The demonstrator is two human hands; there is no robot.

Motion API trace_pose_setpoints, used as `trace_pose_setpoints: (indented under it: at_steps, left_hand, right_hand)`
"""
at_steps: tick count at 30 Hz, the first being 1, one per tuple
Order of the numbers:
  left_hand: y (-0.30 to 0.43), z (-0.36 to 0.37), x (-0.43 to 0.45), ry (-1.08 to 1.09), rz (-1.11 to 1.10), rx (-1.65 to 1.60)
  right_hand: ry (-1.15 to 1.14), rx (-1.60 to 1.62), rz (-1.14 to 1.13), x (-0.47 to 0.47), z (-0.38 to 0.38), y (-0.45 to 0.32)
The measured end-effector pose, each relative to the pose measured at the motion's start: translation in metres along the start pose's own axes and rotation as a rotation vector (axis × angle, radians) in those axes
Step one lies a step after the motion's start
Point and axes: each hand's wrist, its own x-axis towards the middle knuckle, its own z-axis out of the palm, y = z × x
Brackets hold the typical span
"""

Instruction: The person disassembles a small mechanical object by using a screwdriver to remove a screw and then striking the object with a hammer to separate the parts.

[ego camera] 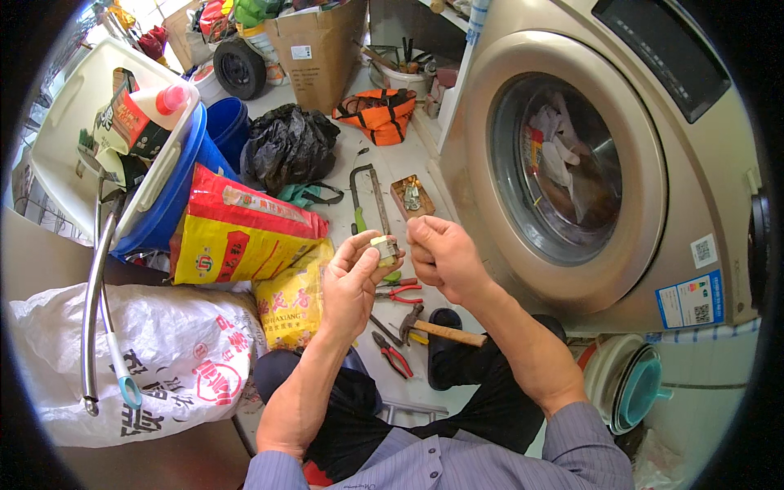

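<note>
My left hand (352, 278) grips a small block with a grey metal body and yellow wrapping (384, 250), which looks like a transformer, between thumb and fingers. Close to its right, my right hand (441, 257) is closed with thumb and forefinger pinched together; anything thin between them is too small to make out. Below the hands on the floor lie red-handled pliers (401, 293), a second red-handled pair (394, 356) and a claw hammer (444, 331) with a wooden handle. Beyond them rest a hacksaw (378, 196) and a small open box of metal parts (413, 197).
A front-loading washing machine (649, 239) stands close on the right. At left are a white woven sack (159, 343), a red-and-yellow bag (245, 229) and a white tub (55, 147). A black plastic bag (291, 147) and an orange tool bag (383, 116) sit farther back.
</note>
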Motion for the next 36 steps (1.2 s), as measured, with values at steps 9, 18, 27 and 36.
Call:
trace_pose_setpoints:
  at_steps: [9,18,27,36]
  left_hand:
    - [0.001,-0.018,0.011,0.143,-0.033,-0.094]
    - [0.029,-0.037,0.017,0.195,-0.039,-0.117]
    - [0.056,-0.041,0.015,0.300,-0.115,-0.070]
    - [0.056,-0.036,0.019,0.336,-0.195,-0.010]
  right_hand:
    - [0.436,-0.550,-0.024,0.041,-0.073,0.045]
    - [0.669,-0.522,0.456,0.072,-0.203,0.196]
    - [0.679,-0.569,0.107,0.222,-0.242,0.148]
    - [0.437,-1.715,0.076,0.221,-0.287,0.161]
